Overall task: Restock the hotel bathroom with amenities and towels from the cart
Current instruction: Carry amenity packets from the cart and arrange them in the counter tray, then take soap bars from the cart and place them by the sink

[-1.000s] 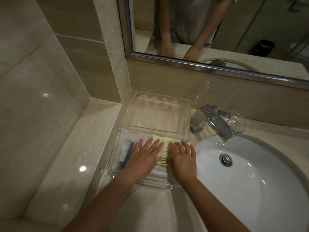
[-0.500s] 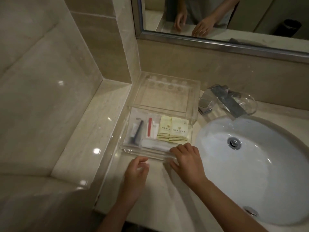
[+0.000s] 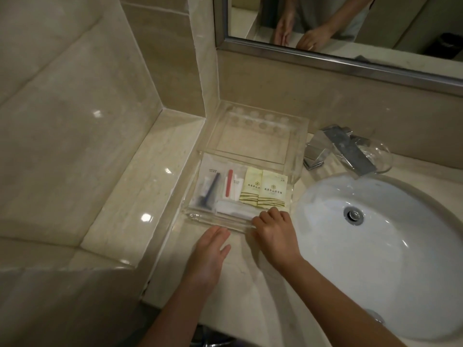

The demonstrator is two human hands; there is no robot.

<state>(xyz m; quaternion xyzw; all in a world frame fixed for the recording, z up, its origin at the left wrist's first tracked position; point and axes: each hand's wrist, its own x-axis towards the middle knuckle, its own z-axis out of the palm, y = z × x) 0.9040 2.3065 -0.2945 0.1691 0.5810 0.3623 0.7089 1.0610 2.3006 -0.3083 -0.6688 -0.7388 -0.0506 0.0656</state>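
Down on the pale marble desk (image 3: 250,284), seen from the head camera: clear tray (image 3: 250,144) tucked into the corner of the wall, just left of the white sink (image 3: 375,259). Stands in two levels, a raised rear shelf with rows of round recesses and a lower front compartment. Carries in that front compartment, left to right, a razor packet (image 3: 209,189), a red file (image 3: 229,182) in clear wrap and two yellow sachets (image 3: 271,191) side by side, slightly overlapping. Carries too a long white packet (image 3: 235,209) lying crosswise along the near edge, in front of the others. Right hand (image 3: 274,234) at the tray's front right corner, fingers (image 3: 271,214) curled over the near rim, gripping it. Left hand (image 3: 213,254) flat on the desk just before the front rim, fingers straight and together, holding nothing; cannot tell whether the fingertips touch the rim. Behind the sink, chrome faucet (image 3: 343,149) with a flat angled spout reaching over the bowl, and close behind it a clear glass dish (image 3: 378,156). Round metal drain (image 3: 353,214) in the bowl. Above the backsplash, steel-framed mirror (image 3: 350,21), reflecting both forearms and hands.
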